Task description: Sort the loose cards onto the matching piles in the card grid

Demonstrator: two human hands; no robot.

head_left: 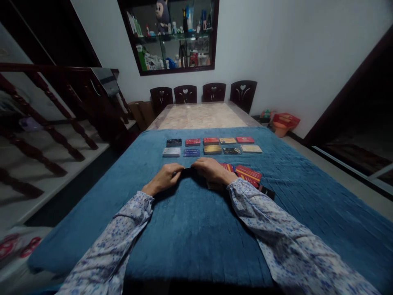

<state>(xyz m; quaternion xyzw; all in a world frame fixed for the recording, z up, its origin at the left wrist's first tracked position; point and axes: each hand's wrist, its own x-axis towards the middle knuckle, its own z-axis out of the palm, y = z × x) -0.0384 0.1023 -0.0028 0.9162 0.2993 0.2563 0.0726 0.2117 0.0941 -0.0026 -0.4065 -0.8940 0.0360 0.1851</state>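
Observation:
Between my two hands is a thin black card (pixel 187 169), seen nearly edge-on above the cloth. My left hand (pixel 166 177) pinches its left end, and my right hand (pixel 211 168) closes on its right end. Beyond the hands lie two rows of card stacks, among them a silver stack (pixel 171 152), a blue stack (pixel 192 153) and a gold stack (pixel 212 150). Loose cards are spread beneath and beside my right wrist, including a red card (pixel 249 173) and a black-and-pink card (pixel 266 191); the wrist hides part of this pile.
A blue cloth (pixel 190 237) covers the near part of the long table, whose marble top (pixel 202 114) shows at the far end. Dark chairs (pixel 214 92) stand behind it. A wooden railing (pixel 46 90) runs along the left, and an orange bin (pixel 280 129) sits at the right.

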